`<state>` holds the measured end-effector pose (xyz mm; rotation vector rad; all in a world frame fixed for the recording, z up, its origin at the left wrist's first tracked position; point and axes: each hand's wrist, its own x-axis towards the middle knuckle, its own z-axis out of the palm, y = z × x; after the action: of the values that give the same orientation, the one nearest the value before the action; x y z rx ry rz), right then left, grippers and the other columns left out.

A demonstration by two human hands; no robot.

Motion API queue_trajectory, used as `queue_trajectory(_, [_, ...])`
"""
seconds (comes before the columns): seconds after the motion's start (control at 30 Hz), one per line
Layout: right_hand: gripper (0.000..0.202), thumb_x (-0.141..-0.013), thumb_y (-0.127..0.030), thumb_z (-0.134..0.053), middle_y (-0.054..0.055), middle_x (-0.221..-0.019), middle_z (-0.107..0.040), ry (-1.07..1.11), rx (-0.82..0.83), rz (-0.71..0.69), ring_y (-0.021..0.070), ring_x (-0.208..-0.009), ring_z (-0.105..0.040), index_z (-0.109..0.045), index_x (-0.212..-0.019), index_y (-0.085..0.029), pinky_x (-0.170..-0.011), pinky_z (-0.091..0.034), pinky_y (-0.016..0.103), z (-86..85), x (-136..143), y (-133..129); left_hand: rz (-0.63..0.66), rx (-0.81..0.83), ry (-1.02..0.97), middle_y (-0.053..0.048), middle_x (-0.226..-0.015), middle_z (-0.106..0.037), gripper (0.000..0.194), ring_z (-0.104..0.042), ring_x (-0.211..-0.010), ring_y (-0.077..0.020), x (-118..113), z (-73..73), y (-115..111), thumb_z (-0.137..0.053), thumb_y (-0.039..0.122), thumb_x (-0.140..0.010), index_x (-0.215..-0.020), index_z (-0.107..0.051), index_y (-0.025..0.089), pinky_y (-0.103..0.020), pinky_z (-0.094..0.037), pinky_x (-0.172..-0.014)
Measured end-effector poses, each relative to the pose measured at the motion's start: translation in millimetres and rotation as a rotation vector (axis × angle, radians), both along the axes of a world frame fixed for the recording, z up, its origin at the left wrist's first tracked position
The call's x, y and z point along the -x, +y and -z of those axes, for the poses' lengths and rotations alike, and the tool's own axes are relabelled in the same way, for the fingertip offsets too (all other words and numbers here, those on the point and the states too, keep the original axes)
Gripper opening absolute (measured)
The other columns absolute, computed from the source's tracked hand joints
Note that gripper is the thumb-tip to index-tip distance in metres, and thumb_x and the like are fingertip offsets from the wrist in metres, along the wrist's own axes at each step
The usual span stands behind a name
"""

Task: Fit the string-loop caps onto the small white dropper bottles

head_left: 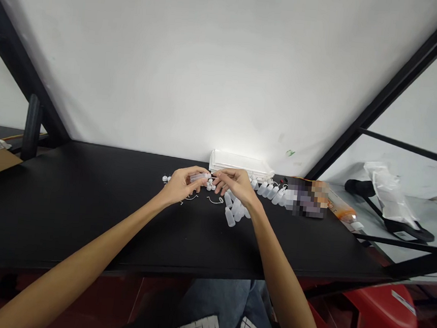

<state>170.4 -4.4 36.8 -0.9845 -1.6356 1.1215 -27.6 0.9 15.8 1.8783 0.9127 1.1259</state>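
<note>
My left hand [178, 185] is closed around a small translucent plastic bottle [199, 176], which lies sideways with its neck toward the right. At that neck, my right hand [237, 183] pinches a thin whitish piece [213, 177]; its exact form is too small to tell. Small white caps [210, 185] sit in a cluster between and behind the hands. Just under the right hand lies a loose pile of similar bottles [230, 217]. Thin curved white strips [215, 201] rest on the black table [150, 240] below the hands.
A row of bottles [269, 190] extends to the right, near a stack of white sheets or bags [241, 162] by the wall. Further right lies an orange-labelled drink bottle [346, 211]. Black metal frame bars [359, 130] flank the table. A red stool [377, 315] stands below right.
</note>
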Motion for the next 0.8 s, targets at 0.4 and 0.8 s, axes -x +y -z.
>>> queue_trajectory(0.4, [0.020, -0.088, -0.020, -0.052, 0.004, -0.094, -0.073, -0.809, -0.469, 0.451, 0.0214, -0.092, -0.064, -0.071, -0.093, -0.021, -0.072, -0.046, 0.030, 12.8, 2, 4, -0.124, 0.031, -0.210, 0.003, -0.071, -0.052, 0.021, -0.038, -0.043, -0.0043, 9, 0.2, 10, -0.064, 0.036, -0.082, -0.091, -0.057, 0.018, -0.020, -0.035, -0.041])
queue_trajectory(0.8, [0.028, -0.088, -0.011, -0.045, 0.011, -0.097, -0.070, -1.420, -0.536, 0.275, 0.0274, -0.099, -0.058, -0.071, -0.095, -0.018, -0.073, -0.043, 0.034, 10.2, 19, 4, -0.312, -0.116, -0.063, 0.002, -0.061, -0.054, 0.032, -0.048, -0.055, -0.0098, 6, 1.8, 9, -0.073, 0.040, -0.073, -0.064, -0.054, 0.016, -0.023, -0.036, -0.054])
